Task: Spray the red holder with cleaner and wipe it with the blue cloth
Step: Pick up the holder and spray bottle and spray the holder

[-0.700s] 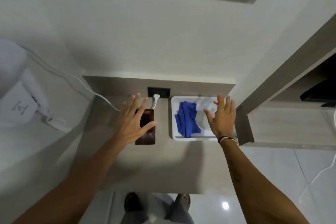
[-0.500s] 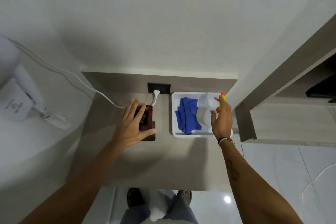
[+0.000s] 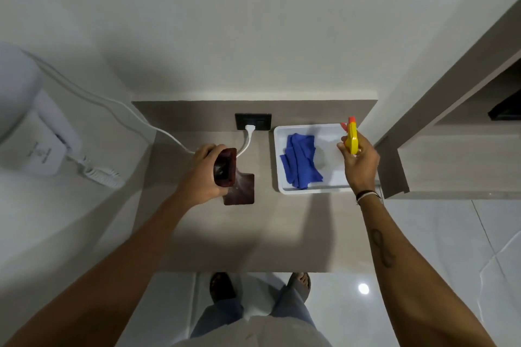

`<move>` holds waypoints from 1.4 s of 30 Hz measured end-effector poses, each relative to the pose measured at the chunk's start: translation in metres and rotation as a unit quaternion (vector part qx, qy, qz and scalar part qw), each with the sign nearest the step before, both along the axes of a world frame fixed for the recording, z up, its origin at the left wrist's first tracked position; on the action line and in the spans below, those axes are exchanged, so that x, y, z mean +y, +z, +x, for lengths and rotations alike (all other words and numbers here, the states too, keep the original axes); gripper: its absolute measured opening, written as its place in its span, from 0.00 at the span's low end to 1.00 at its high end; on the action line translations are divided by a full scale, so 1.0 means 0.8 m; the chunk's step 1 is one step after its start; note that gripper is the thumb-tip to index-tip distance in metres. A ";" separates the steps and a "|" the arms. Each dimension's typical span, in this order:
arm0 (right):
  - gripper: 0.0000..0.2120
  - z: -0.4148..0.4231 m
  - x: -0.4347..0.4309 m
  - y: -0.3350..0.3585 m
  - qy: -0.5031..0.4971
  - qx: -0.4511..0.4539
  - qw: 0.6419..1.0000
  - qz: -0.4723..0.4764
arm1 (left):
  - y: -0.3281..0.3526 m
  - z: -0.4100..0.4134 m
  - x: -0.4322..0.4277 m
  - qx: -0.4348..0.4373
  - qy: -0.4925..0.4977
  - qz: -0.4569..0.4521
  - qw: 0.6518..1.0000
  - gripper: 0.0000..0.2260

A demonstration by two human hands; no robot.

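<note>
The dark red holder [image 3: 225, 167] is lifted off the counter in my left hand [image 3: 204, 175], its open top facing me. Beneath it a dark red flat base [image 3: 242, 190] lies on the counter. My right hand [image 3: 361, 162] grips a spray bottle with a yellow head [image 3: 352, 138] and orange nozzle, raised above the right side of the white tray [image 3: 282, 149]. The bottle's body is hidden by my hand. The crumpled blue cloth [image 3: 298, 160] lies in the tray's left half.
A black wall socket [image 3: 253, 121] with a white plug and cable sits behind the holder. A white wall-mounted hair dryer [image 3: 36, 146] hangs at the left. A wooden cabinet [image 3: 451, 155] borders the counter [image 3: 253, 234] on the right. My feet stand on glossy tiles below.
My left hand closed on the red holder and lifted it off its base. My right hand took the spray bottle out of the tray and raised it.
</note>
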State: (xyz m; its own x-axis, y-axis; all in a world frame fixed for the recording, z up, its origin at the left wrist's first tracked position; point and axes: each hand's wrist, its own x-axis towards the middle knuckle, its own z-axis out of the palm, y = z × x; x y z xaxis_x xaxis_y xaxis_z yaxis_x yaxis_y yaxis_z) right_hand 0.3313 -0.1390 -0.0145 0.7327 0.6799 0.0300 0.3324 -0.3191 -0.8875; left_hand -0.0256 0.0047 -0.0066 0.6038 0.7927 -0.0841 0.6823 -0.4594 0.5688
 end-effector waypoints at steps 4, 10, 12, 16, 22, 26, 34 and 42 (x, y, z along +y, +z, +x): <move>0.16 -0.049 -0.011 0.034 -0.011 -0.021 0.995 0.092 | 0.000 -0.033 0.015 -0.036 -0.013 -0.029 0.999 0.46; 0.19 -0.164 -0.027 0.057 0.065 0.165 0.977 0.120 | 0.008 -0.060 0.028 -0.070 -0.019 -0.049 0.996 0.46; 0.19 -0.189 -0.027 0.043 0.138 0.172 0.974 0.059 | 0.007 -0.065 0.031 -0.072 -0.023 -0.061 0.995 0.46; 0.17 -0.225 -0.022 0.018 0.273 0.148 0.950 -0.028 | 0.002 -0.073 0.039 -0.061 -0.030 -0.055 0.996 0.47; 0.20 -0.247 0.013 0.007 0.296 0.093 0.949 -0.054 | -0.003 -0.073 0.044 -0.028 -0.032 -0.028 0.999 0.49; 0.21 -0.238 0.018 0.002 0.314 0.089 0.942 -0.080 | -0.004 -0.074 0.046 -0.027 -0.038 -0.020 0.999 0.49; 0.21 -0.230 0.008 -0.012 0.324 0.091 0.938 -0.080 | -0.003 -0.065 0.040 -0.029 -0.047 -0.012 0.998 0.48; 0.24 -0.229 0.008 -0.029 0.263 0.000 0.936 -0.234 | 0.001 -0.064 0.040 -0.014 -0.049 -0.022 0.998 0.48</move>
